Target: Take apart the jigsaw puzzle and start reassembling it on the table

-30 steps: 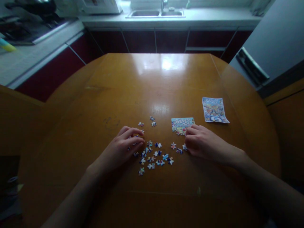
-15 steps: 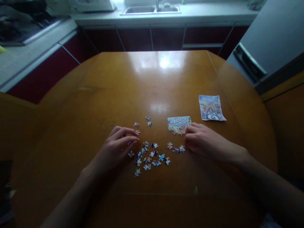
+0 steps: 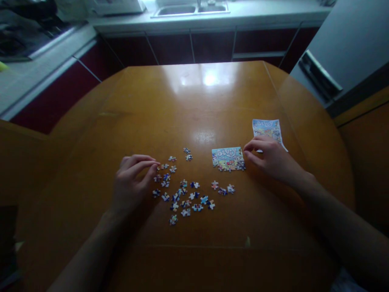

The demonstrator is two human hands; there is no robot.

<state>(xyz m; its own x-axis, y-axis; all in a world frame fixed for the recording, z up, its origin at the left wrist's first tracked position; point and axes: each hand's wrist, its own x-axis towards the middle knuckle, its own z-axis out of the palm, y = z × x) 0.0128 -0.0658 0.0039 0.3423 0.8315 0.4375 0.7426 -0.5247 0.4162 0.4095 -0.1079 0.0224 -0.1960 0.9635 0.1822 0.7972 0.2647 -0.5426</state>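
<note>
Several loose jigsaw pieces [image 3: 185,194] lie scattered on the round wooden table [image 3: 182,105]. My left hand [image 3: 132,180] rests at the left edge of the scatter, its fingers curled together in a pinch; what it holds, if anything, is too small to see. A partly joined strip of puzzle [image 3: 227,158] lies to the right. My right hand [image 3: 270,158] sits just right of that strip, fingers bent with tips near its right edge, apparently holding nothing. A small printed picture sheet [image 3: 266,127] lies behind that hand, partly covered by it.
Kitchen counters with dark red cabinet doors [image 3: 188,46] run along the back and left. A sink [image 3: 188,9] is set in the back counter. A grey appliance with a handle [image 3: 322,75] stands at the right, close to the table's edge.
My left hand has drawn back to the left off the loose pieces, uncovering a few. My right hand has shifted up and right, from the strip's lower edge to its right side.
</note>
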